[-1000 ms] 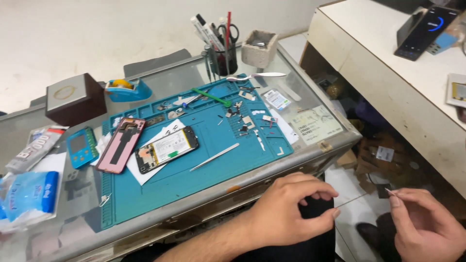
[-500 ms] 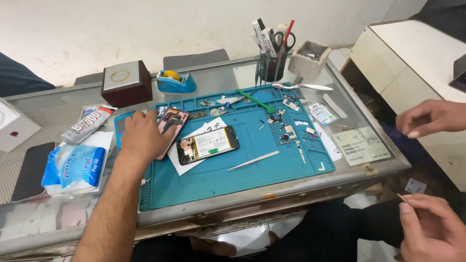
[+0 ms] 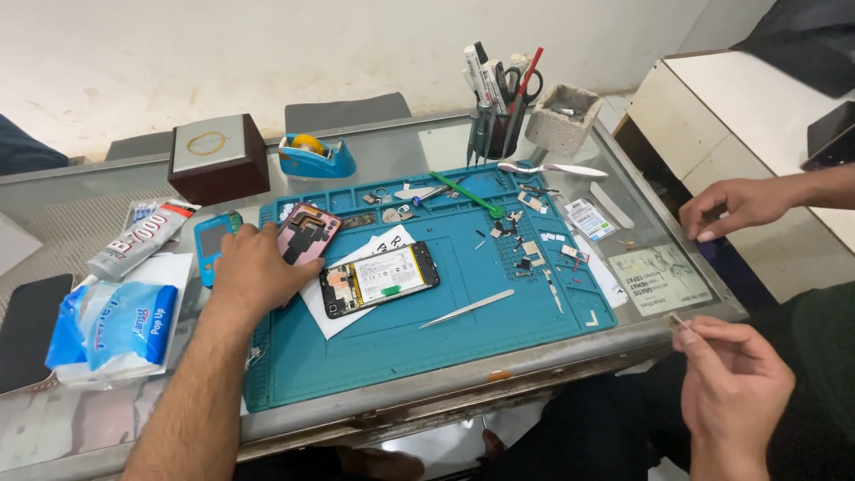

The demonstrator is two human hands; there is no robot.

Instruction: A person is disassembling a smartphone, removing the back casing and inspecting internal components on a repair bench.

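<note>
Here the left hand [image 3: 258,272] lies palm down on the left edge of the blue work mat [image 3: 427,334], its fingers spread flat over the lower end of a pink phone back cover [image 3: 308,235]; the fingers press on it rather than curl round it, and the covered part is hidden. The right hand [image 3: 730,387] hangs off the table's front right corner, thumb and forefinger pinched on a tiny part [image 3: 677,319] that is too small to make out, perhaps a screw or a clip. A third hand [image 3: 730,205], belonging to another person, reaches in from the right edge, its arm cut off by the frame, fingertips resting at the glass table [image 3: 89,428] rim.

Just right of the cover lies an opened phone [image 3: 380,279] on a sheet of white paper, with metal tweezers [image 3: 466,308] below it. Loose small parts are scattered over the mat's right side near a green tool [image 3: 465,194]. A glue tube [image 3: 141,239] and a blue pack of wipes [image 3: 111,325] lie left of the mat, a dark phone [image 3: 27,330] partly cut off beside them.

At the back stand a brown box [image 3: 218,158], a blue tape dispenser [image 3: 316,157], a black cup [image 3: 499,134] holding pens, scissors and tools, and a grey square pot [image 3: 563,114] whose contents are hard to see.
</note>
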